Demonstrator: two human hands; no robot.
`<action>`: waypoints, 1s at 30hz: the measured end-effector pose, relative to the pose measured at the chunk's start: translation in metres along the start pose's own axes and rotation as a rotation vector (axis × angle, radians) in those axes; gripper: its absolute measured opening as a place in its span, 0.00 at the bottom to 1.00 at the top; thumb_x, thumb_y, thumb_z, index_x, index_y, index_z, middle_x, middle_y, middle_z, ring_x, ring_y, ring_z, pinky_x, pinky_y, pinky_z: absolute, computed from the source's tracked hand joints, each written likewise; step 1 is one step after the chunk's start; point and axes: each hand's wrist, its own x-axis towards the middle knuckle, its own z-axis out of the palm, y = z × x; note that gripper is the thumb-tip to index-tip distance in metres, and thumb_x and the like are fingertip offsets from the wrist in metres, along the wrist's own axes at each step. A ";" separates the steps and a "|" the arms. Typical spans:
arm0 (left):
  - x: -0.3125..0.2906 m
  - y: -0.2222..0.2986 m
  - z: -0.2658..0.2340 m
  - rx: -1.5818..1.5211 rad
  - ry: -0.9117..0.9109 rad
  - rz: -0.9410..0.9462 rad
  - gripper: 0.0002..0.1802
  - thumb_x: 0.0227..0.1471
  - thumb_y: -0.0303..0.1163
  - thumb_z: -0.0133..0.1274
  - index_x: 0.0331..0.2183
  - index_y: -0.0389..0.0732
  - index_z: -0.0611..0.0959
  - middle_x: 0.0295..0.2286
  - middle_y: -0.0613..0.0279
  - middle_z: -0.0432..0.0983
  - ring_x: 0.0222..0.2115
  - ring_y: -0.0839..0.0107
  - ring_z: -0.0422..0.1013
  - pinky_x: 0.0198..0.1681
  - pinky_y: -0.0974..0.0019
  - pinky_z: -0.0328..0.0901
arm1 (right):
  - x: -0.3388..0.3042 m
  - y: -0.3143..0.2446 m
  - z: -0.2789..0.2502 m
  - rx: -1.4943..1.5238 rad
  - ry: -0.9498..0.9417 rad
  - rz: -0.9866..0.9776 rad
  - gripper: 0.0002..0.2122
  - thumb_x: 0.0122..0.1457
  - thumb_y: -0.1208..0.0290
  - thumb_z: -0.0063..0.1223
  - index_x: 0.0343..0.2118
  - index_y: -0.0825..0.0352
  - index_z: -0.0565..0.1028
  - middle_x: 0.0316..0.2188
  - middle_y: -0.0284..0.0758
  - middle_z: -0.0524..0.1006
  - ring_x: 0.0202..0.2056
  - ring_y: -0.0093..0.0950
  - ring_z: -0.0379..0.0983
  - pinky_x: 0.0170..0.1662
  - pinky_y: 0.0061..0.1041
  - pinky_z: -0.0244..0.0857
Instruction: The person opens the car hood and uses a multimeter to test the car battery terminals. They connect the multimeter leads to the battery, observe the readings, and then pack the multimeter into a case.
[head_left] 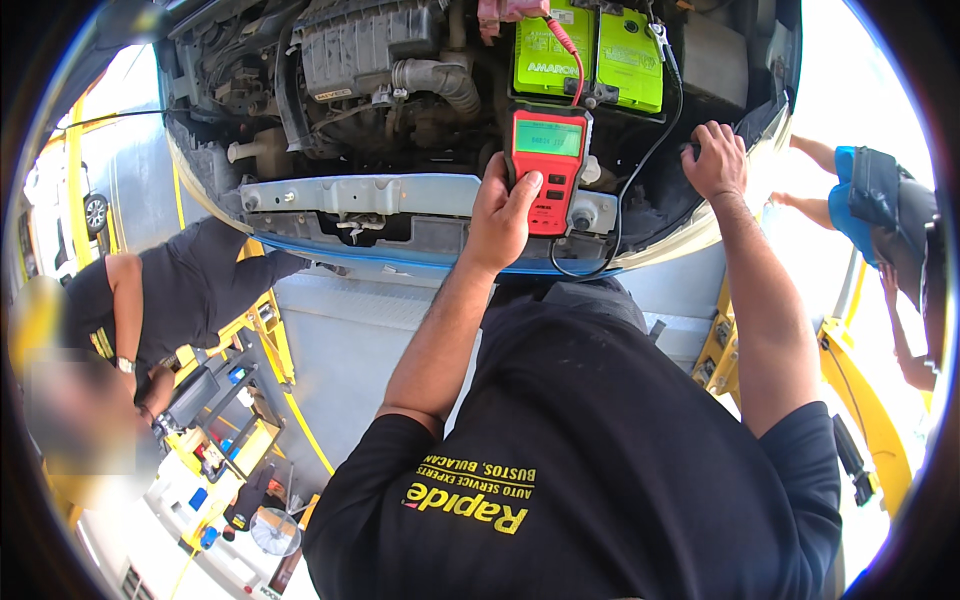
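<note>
My left hand (499, 213) grips a red handheld battery tester (545, 190) with a lit green screen, the thumb lying on its face beside the buttons. Just beyond the tester sits a bright green car battery (630, 70) in the engine bay. A red lead (566, 40) runs from the tester to the red-covered terminal (507, 12), and a black lead (655, 140) loops round to a clamp (659, 36) at the battery's right side. My right hand (717, 160) rests on the right front edge of the engine bay, holding nothing visible, fingers bent over the edge.
The engine (365, 50) fills the bay's left side, behind a metal crossbar (370, 195). One person (165, 290) leans in at the left; another person (880, 200) stands at the right. A tool cart (250, 440) and yellow lift parts (865, 400) stand around.
</note>
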 end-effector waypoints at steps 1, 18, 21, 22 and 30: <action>0.001 -0.002 -0.001 -0.003 0.007 0.007 0.14 0.70 0.36 0.52 0.48 0.36 0.73 0.41 0.63 0.77 0.39 0.82 0.72 0.46 0.72 0.69 | 0.001 0.000 -0.001 0.001 -0.002 -0.001 0.09 0.54 0.64 0.61 0.37 0.60 0.78 0.39 0.32 0.76 0.49 0.33 0.73 0.53 0.36 0.65; -0.003 0.001 -0.014 -0.063 0.039 0.001 0.14 0.70 0.37 0.52 0.48 0.36 0.73 0.41 0.63 0.78 0.41 0.82 0.72 0.48 0.72 0.69 | 0.002 -0.004 0.000 -0.033 -0.035 -0.001 0.09 0.55 0.63 0.60 0.37 0.59 0.78 0.41 0.32 0.76 0.49 0.33 0.72 0.53 0.35 0.64; -0.003 0.000 -0.017 -0.058 0.045 -0.001 0.14 0.70 0.36 0.52 0.48 0.36 0.72 0.42 0.63 0.78 0.41 0.82 0.72 0.48 0.71 0.69 | 0.002 -0.005 -0.002 -0.044 -0.033 -0.010 0.09 0.54 0.63 0.60 0.37 0.60 0.78 0.41 0.32 0.76 0.49 0.32 0.72 0.53 0.35 0.64; -0.003 -0.002 -0.019 -0.053 0.049 -0.003 0.14 0.70 0.36 0.52 0.48 0.36 0.72 0.42 0.63 0.78 0.41 0.82 0.72 0.48 0.71 0.69 | 0.002 -0.005 -0.001 -0.045 -0.033 -0.012 0.09 0.54 0.63 0.60 0.37 0.59 0.78 0.41 0.32 0.76 0.49 0.32 0.72 0.53 0.35 0.64; 0.004 -0.002 -0.022 -0.128 0.052 -0.027 0.13 0.69 0.34 0.52 0.48 0.36 0.72 0.41 0.63 0.77 0.41 0.81 0.72 0.48 0.72 0.69 | 0.002 -0.004 0.000 -0.050 -0.027 -0.015 0.09 0.54 0.64 0.59 0.37 0.59 0.78 0.40 0.32 0.76 0.49 0.33 0.72 0.52 0.36 0.65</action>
